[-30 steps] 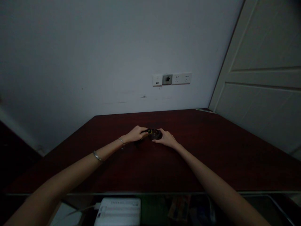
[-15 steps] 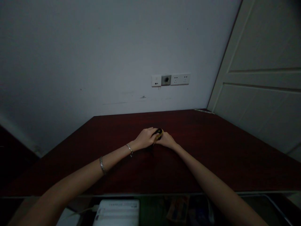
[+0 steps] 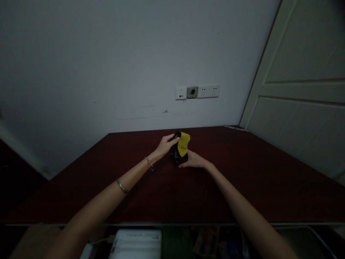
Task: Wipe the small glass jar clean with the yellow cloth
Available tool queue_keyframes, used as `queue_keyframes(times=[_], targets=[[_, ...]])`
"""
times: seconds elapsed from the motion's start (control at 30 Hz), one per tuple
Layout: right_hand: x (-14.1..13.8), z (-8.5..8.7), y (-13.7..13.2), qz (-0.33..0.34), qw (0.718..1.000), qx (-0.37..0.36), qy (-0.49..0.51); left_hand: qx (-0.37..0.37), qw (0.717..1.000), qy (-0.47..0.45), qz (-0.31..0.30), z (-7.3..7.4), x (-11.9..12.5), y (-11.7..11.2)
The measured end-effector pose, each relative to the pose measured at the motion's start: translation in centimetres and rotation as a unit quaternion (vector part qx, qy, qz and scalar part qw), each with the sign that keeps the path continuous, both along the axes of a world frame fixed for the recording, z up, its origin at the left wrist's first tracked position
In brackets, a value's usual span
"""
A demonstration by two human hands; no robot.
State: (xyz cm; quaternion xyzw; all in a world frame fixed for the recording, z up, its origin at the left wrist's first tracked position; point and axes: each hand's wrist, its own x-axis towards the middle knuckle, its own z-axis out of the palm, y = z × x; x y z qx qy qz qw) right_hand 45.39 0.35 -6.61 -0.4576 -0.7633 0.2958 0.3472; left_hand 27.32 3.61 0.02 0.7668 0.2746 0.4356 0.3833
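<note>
A small black and yellow cloth item [image 3: 181, 146], bunched up, is held just above the dark red table [image 3: 242, 180] near its far middle. My left hand [image 3: 165, 145] grips its upper left side with the fingers curled round the black part. My right hand [image 3: 194, 159] sits under and beside it on the right, fingers closed against its lower edge. The yellow part faces up and to the right. What kind of cloth item it is I cannot make out in the dim light. Two bracelets are on my left forearm.
A white wall with a row of sockets [image 3: 197, 91] stands behind the table. A pale door [image 3: 304, 93] is at the right. Below the table's near edge lie a white box [image 3: 136, 244] and some dim clutter.
Both hands lifted the cloth item off the table top. It has opened up, and a yellow part shows that was hidden before.
</note>
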Motion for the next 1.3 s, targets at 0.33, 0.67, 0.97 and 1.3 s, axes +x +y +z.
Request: queue_keyframes(times=[0.33, 0.67, 0.97, 1.3], targets=[[0.9, 5.0, -1.3, -0.018, 0.985, 0.040, 0.168, -0.041, 0.998, -0.028, -0.033, -0.4, 1.1, -0.5], [3.2, 5.2, 2.7, -0.159, 0.973, 0.165, 0.030, -0.085, 0.987, 0.113, 0.082, -5.2, -1.8, 0.6], [0.1, 4.9, 3.8, -0.004, 0.953, 0.207, -0.221, -0.028, 0.985, 0.151, 0.079, -8.6, -1.0, 0.9], [-1.2, 3.0, 5.5, 0.078, 0.923, 0.213, -0.312, -0.029, 0.986, 0.143, 0.079, -9.1, -1.2, 0.9]])
